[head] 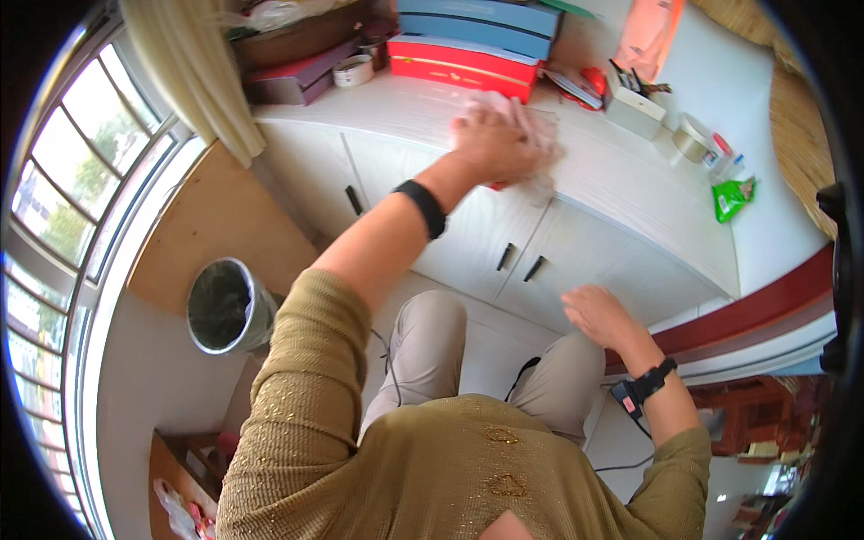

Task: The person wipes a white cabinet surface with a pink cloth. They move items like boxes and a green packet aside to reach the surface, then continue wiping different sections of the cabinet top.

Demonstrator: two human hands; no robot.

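My left hand reaches forward over the front part of the white wooden cabinet top. It presses and grips a crumpled pale pink cloth, blurred by motion, whose folds stick out around the fingers and droop over the front edge. A bit of something red peeks out below the palm; what it is, I cannot tell. My right hand hovers near my right knee, in front of the cabinet doors. Its fingers are loosely curled, and nothing shows in them. Behind the cloth stand a red box and blue boxes stacked on it.
Left of the boxes are a white tape roll and a purple box. Scissors, a white holder, tape and a green packet line the right. A bin stands at left; a cable hangs from my right wrist.
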